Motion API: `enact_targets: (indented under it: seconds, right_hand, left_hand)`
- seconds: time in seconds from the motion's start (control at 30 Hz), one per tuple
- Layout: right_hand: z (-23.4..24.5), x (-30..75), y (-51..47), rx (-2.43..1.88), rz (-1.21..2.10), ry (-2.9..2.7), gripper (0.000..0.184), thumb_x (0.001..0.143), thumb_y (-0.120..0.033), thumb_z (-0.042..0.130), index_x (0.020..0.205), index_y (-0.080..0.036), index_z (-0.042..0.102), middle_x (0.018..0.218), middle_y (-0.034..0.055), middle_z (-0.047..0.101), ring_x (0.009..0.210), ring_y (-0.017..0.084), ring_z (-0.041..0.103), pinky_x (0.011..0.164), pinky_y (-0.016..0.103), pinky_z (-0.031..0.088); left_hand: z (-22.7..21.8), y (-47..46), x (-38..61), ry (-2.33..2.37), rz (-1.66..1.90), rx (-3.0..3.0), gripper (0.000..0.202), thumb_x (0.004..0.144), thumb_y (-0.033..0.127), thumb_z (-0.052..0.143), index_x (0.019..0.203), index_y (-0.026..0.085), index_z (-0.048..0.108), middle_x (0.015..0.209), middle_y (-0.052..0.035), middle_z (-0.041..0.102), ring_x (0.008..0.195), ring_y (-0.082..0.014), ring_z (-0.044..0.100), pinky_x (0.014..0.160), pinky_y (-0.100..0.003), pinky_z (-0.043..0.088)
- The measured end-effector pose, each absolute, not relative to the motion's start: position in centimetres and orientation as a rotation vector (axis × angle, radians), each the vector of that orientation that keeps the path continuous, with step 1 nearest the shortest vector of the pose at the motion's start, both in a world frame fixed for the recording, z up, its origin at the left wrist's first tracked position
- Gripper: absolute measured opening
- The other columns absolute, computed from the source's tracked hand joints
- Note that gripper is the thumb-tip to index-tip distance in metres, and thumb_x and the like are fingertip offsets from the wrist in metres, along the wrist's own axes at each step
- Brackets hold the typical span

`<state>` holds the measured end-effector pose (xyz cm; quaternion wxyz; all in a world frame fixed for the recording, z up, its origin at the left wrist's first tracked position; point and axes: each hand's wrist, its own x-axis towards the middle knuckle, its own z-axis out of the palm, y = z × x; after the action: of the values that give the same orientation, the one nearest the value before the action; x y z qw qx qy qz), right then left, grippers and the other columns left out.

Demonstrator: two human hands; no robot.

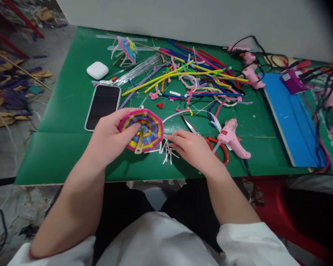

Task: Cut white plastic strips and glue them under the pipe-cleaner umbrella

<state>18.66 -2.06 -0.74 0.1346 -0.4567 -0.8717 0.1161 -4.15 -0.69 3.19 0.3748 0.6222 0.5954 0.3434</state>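
Observation:
My left hand [109,138] is closed around a small woven umbrella [144,127] of pink, yellow, blue and purple pipe cleaners, its wooden stick handle [139,142] pointing toward me. My right hand [190,146] rests on the green table, fingers pinched over short white stick pieces [166,152] beside the umbrella's rim. What the fingertips hold is too small to make out. Red-handled scissors [216,146] lie just right of that hand.
A pink glue gun [233,138] lies beside the scissors. A phone [102,106] and white earbud case [97,70] sit at left. Loose pipe cleaners [194,72] cover the table's middle back. A blue board [291,118] and more glue guns [251,74] are at right.

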Motion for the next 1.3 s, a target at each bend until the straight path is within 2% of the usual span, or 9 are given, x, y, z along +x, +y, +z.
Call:
enact_targets:
  seconds: [0.13,0.27,0.4,0.57,0.67,0.83,0.93,1.07,1.3]
  right_hand:
    - [-1.5,17.8,-1.8,-1.297,0.321,-2.63,0.017,0.085,-0.022,0.057,0.098,-0.023,0.068,0.102,0.0044,0.064,0.088,0.017,0.06,0.06,0.025,0.04]
    - [-2.2,17.4,-1.8,-1.272,0.307,-2.643,0.01,0.087,-0.023,0.056,0.086,-0.022,0.066,0.092,0.0029,0.064,0.088,0.016,0.056,0.059,0.025,0.038]
    - [-2.7,17.1,-1.9,-1.27,0.238,-2.665,0.012,0.089,-0.021,0.05,0.088,-0.019,0.062,0.09,0.0059,0.062,0.086,0.018,0.054,0.057,0.026,0.038]
    - [-1.1,18.1,-1.7,-1.212,0.425,-2.524,0.012,0.089,-0.017,0.049,0.088,-0.017,0.061,0.086,0.0054,0.066,0.082,0.017,0.06,0.068,0.028,0.046]
    - [1.1,19.2,-2.0,-1.209,0.433,-2.244,0.01,0.087,-0.017,0.055,0.088,-0.019,0.064,0.084,0.0022,0.069,0.078,0.015,0.064,0.07,0.028,0.049]
    - [4.4,19.3,-3.9,-1.3,0.273,-1.763,0.018,0.081,-0.014,0.063,0.092,-0.027,0.068,0.084,-0.0011,0.07,0.077,0.015,0.065,0.072,0.031,0.051]
    - [5.1,18.3,-4.9,-1.247,0.3,-1.699,0.014,0.077,-0.013,0.067,0.083,-0.026,0.068,0.077,-0.0026,0.069,0.072,0.014,0.064,0.069,0.03,0.052]
    - [5.0,17.2,-5.2,-1.172,0.26,-1.752,0.013,0.075,-0.01,0.068,0.08,-0.022,0.064,0.072,-0.0023,0.068,0.068,0.013,0.063,0.064,0.027,0.053]
    - [4.6,16.5,-5.3,-1.081,-0.032,-1.869,0.014,0.073,-0.004,0.067,0.08,-0.015,0.062,0.073,0.0042,0.07,0.071,0.014,0.066,0.069,0.026,0.055]
  left_hand:
    - [3.2,-0.7,-3.9,1.523,0.892,1.659,0.03,0.076,0.029,0.059,0.105,0.023,0.067,0.1,-0.0009,0.069,0.091,-0.0211,0.065,0.084,-0.034,0.053]
    - [3.2,-0.7,-3.8,1.548,0.84,1.663,0.032,0.077,0.031,0.056,0.107,0.023,0.066,0.099,-0.0008,0.069,0.09,-0.0211,0.064,0.083,-0.033,0.053]
    - [3.2,-0.8,-3.7,1.532,0.838,1.653,0.033,0.077,0.031,0.056,0.107,0.022,0.066,0.099,-0.0015,0.069,0.089,-0.0209,0.064,0.082,-0.032,0.053]
    - [3.1,-0.7,-3.8,1.51,0.879,1.677,0.031,0.077,0.028,0.056,0.105,0.021,0.067,0.097,-0.001,0.069,0.087,-0.0198,0.064,0.082,-0.032,0.053]
    - [3.2,-0.9,-3.6,1.505,0.888,1.704,0.031,0.078,0.026,0.056,0.106,0.021,0.066,0.097,-0.0011,0.07,0.086,-0.019,0.064,0.08,-0.03,0.053]
    - [3.8,-2.0,-2.5,1.541,0.864,1.818,0.032,0.081,0.023,0.051,0.11,0.022,0.064,0.105,-0.0006,0.069,0.091,-0.017,0.064,0.078,-0.025,0.051]
    - [3.9,-2.8,-1.9,1.604,0.834,1.921,0.035,0.08,0.023,0.052,0.113,0.023,0.062,0.101,0.0009,0.07,0.077,-0.0128,0.064,0.068,-0.02,0.049]
    - [3.9,-3.5,-1.1,1.643,0.798,2.081,0.037,0.08,0.023,0.051,0.116,0.023,0.06,0.081,0.0041,0.07,0.05,-0.0068,0.053,0.054,-0.017,0.043]
    - [4.0,-4.2,-0.3,1.702,0.791,2.192,0.039,0.08,0.02,0.049,0.117,0.025,0.06,0.083,0.0053,0.071,0.057,-0.0081,0.058,0.062,-0.016,0.045]
